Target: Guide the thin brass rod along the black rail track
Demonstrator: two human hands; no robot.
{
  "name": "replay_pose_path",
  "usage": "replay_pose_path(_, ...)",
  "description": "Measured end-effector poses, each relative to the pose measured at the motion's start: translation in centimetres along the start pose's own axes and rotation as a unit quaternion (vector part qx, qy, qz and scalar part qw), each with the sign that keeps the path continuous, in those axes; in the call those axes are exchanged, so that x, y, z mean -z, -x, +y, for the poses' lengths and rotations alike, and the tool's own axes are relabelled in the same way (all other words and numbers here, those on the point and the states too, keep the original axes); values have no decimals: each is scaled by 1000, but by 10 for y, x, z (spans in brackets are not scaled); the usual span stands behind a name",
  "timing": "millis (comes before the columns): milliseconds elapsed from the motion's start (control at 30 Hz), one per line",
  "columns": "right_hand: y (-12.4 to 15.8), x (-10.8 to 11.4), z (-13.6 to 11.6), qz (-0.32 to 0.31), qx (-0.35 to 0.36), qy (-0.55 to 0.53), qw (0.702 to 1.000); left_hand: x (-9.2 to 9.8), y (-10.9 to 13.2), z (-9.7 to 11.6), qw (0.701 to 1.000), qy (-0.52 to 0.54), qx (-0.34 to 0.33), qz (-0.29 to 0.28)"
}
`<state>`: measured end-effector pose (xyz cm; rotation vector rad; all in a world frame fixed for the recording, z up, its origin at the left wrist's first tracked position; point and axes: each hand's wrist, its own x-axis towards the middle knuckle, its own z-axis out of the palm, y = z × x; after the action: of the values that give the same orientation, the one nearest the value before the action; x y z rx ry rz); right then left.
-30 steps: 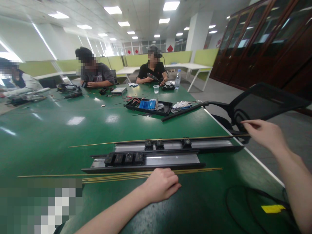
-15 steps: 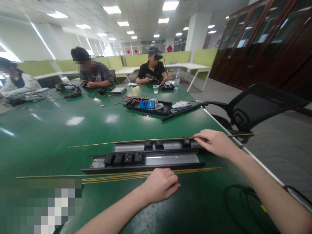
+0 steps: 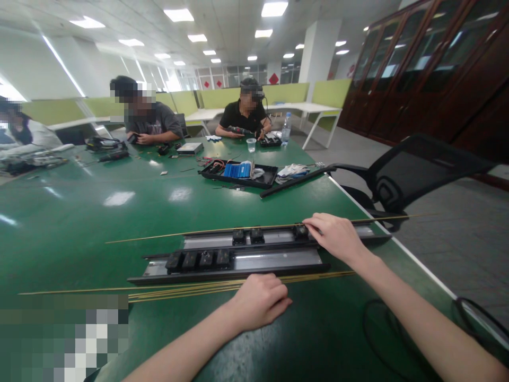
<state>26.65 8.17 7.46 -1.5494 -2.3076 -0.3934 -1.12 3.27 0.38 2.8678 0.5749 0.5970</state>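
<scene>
Beyond the near rail (image 3: 274, 260), right hand (image 3: 336, 236) grip looks pinched together on thin rod (image 3: 143, 238) along far rail (image 3: 278, 234), likely steadying it; this side, left hand (image 3: 260, 300) rests at rod bundle (image 3: 191, 289), likely bracing, grip can't tell.

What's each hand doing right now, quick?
Left hand: fingers curled, beside the rod bundle; any grip cannot be told.
Right hand: fingertips at the single rod; whether they pinch it cannot be told.

Both hands (image 3: 262, 300) by thin golden rods (image 3: 186, 291)
</scene>
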Motion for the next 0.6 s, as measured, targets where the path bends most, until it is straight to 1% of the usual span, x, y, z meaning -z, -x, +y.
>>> replay_pose_path(200, 0, 0, -3, 18, 2, 21, 1000, 0, 0, 0, 1000, -2, -4, 1)
replay_pose_path(600, -1, 4, -4, 15, 7, 21, 1000, 2, -1, 1, 1000, 1, -3, 3)
